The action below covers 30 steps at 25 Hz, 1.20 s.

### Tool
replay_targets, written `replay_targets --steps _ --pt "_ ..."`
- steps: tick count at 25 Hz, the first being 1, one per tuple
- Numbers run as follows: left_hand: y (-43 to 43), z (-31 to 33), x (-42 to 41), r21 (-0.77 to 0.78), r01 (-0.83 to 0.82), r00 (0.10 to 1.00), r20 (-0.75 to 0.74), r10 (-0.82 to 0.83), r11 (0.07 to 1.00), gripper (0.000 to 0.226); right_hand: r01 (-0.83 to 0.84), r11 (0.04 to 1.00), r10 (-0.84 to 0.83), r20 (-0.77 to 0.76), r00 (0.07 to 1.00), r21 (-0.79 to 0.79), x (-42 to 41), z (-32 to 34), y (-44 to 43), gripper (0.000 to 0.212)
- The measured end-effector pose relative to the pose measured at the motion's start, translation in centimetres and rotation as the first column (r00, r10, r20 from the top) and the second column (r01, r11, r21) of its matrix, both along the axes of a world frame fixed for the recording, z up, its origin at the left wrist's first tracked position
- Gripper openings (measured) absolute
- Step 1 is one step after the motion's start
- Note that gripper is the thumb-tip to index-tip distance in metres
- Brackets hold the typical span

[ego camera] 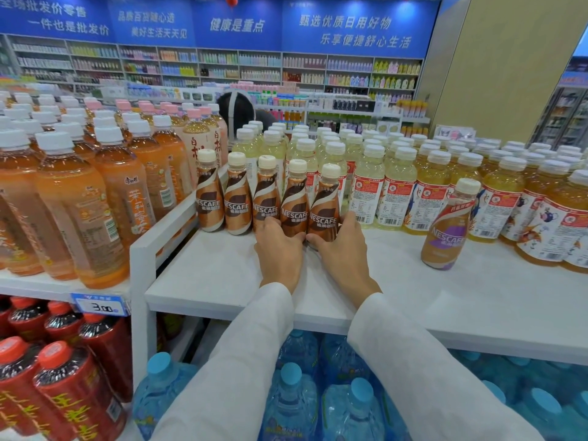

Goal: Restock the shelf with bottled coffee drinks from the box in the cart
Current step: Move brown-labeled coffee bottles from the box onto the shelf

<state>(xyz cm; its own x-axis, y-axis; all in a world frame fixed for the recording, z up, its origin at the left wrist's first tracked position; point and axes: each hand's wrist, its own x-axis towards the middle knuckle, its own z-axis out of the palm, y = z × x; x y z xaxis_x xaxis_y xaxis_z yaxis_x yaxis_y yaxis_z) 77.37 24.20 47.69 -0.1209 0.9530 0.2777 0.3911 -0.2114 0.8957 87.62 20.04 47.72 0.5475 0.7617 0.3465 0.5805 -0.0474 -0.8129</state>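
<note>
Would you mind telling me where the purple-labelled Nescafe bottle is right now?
In the head view, the purple-labelled bottle stands alone on the white shelf, right of the right hand, just before the yellow tea bottles.

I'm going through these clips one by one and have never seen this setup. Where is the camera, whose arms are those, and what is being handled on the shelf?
There is no machine here. A person wears one wide-angle camera on the head, looking forward and down, so the two white sleeves reaching in are their own arms. This is the only view.

On the white shelf stands a row of five brown Nescafé bottles. The left hand curls round the fourth bottle, and the right hand curls round the fifth bottle, both near the base.

One purple-label Nescafé bottle stands apart to the right. Orange tea bottles stand on the left, pale yellow drinks behind, and blue-capped water jugs below. The box and cart are not in view.
</note>
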Motion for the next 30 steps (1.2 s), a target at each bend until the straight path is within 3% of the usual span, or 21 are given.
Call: replay_targets --steps 13,16,22,30 --pt "-0.2 0.0 -0.3 -0.007 0.026 0.999 -0.024 -0.027 1.000 0.044 0.027 0.999 -0.028 -0.031 0.999 -0.027 -0.7 -0.2 -0.1 0.074" --pt "-1.0 -0.1 -0.9 0.007 0.068 0.998 0.001 -0.068 0.998 0.038 0.016 0.999 -0.019 -0.061 0.998 -0.047 -1.0 -0.5 -0.9 0.067" --pt "-3.9 -0.2 -4.3 0.014 0.124 0.992 0.019 -0.124 0.992 0.037 0.053 0.996 -0.058 -0.062 0.996 -0.074 -2.6 0.0 -7.1 0.048" --pt "-13.4 -2.5 -12.1 0.050 0.158 0.982 0.096 -0.162 0.986 0.037 -0.021 0.999 0.030 -0.181 0.983 0.047 -6.9 -1.0 -19.6 0.030"
